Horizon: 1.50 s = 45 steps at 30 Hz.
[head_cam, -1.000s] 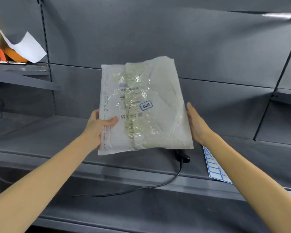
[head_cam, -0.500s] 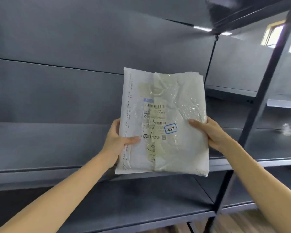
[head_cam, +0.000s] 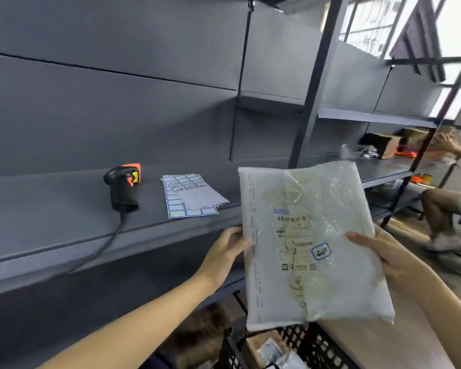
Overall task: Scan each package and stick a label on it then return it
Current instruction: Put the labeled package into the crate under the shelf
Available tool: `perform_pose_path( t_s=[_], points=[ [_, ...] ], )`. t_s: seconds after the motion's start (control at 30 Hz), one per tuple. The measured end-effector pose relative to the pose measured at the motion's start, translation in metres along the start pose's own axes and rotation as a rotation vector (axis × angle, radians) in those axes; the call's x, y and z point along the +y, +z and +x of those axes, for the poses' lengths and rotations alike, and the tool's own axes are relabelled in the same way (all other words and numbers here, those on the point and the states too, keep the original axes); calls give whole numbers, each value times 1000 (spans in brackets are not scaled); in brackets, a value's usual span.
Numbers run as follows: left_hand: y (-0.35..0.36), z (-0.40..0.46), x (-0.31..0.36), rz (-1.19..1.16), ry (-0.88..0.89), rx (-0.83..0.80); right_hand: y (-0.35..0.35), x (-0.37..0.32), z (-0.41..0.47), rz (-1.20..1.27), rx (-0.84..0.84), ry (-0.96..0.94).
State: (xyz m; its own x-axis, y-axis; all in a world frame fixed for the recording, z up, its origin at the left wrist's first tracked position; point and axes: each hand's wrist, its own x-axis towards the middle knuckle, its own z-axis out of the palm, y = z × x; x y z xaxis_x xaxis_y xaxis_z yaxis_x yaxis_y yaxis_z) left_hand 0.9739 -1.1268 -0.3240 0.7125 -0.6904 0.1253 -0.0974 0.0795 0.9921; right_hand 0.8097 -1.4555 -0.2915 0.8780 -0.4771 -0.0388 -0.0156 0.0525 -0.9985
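- Both hands on the white plastic mailer package (head_cam: 314, 246), lower right of frame, held upright in the air in front of the grey metal shelf (head_cam: 64, 209).
- Left hand (head_cam: 224, 255) grips the package's left edge, thumb across the front, fingers hidden behind it.
- Right hand (head_cam: 383, 251) grips the right edge, thumb over the front, fingers behind; I can't tell how far they curl.
- Blue-bordered sticker label (head_cam: 321, 251) already sits on the package front, just right of the printed barcode slip, so I judge return is the step left.
- Risk: the slick, floppy bag is held only at its edges; loosening one hand could let it fold and slip.
- Risk: the sticker lies over crinkled film and might lift at a corner if rubbed on drop-off.
- Black lattice plastic crate (head_cam: 314, 344) at bottom centre, directly under the package, holds a brown box and small wrapped parcels; a careless drop could land on the rim.
- Black and orange handheld barcode scanner (head_cam: 123, 187) and the blue label sheets (head_cam: 189, 194) lie on the shelf, centre left, well apart from the hands.
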Motion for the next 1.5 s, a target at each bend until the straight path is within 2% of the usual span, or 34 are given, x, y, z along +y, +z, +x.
perform_pose_path(
  t_s=[0.1,0.27,0.53,0.77,1.0,1.1,1.23,1.5],
  points=[
    [15,2,-37,266,-25,-13,-37,33,-7,-65,29,97],
    [41,4,-99,785,43,-23,-79,83,-7,-203,-25,295],
    [70,-4,-190,1130,-44,-75,-117,165,4,-419,-102,511],
    [81,-12,-239,1251,-190,-114,-127,258,31,-436,-199,670],
    [77,-9,-265,1300,-234,-107,-109,341,49,-422,-311,765],
    [74,-7,-273,1335,-243,-98,-110,372,46,-542,-282,797],
    [75,-2,-283,1364,-265,-104,-113,403,41,-830,-187,744],
    [77,1,-294,1364,-278,-141,-70,427,30,-1157,-18,763]
  ],
)
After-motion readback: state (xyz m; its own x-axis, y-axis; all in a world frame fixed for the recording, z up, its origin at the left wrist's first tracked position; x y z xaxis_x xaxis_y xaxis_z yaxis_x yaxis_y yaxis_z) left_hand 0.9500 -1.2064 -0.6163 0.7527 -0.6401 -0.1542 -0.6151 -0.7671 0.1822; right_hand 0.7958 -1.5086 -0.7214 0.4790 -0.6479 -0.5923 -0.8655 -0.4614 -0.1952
